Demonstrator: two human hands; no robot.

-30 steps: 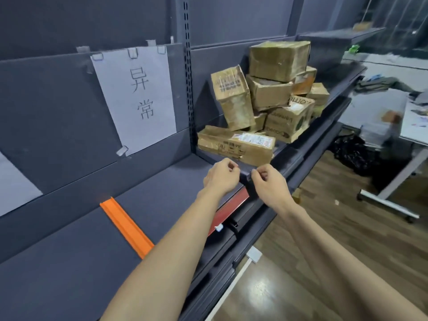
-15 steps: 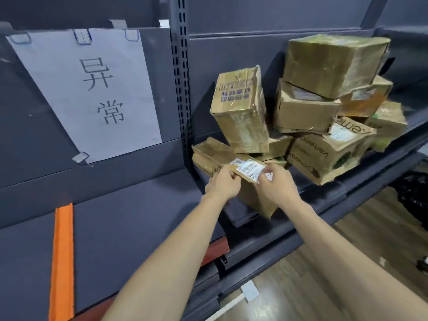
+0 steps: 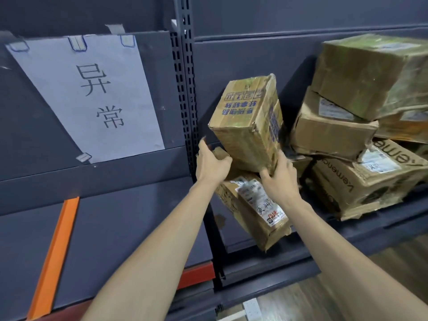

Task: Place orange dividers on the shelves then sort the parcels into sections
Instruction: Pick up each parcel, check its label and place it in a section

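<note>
An orange divider (image 3: 54,256) lies front to back on the left dark shelf (image 3: 127,218). On the right shelf (image 3: 370,230) stands a pile of worn cardboard parcels. A long flat parcel (image 3: 252,209) with a white label tilts with its near end over the shelf edge. My left hand (image 3: 212,164) grips its far left corner. A tall parcel (image 3: 250,126) with blue print stands on it, leaning. My right hand (image 3: 278,179) pinches that tall parcel's lower right corner, thumb up its side.
Behind the tall parcel are a large top box (image 3: 370,72), a middle box (image 3: 331,130) and a printed box (image 3: 370,188). A perforated upright (image 3: 185,89) splits the two bays. A paper sign (image 3: 88,96) hangs at left. Wooden floor (image 3: 370,286) lies below.
My view has moved closer to the parcels. Both hands went from the shelf edge onto the long parcel, then up to its far end and the tall parcel's base. The long parcel now tilts forward.
</note>
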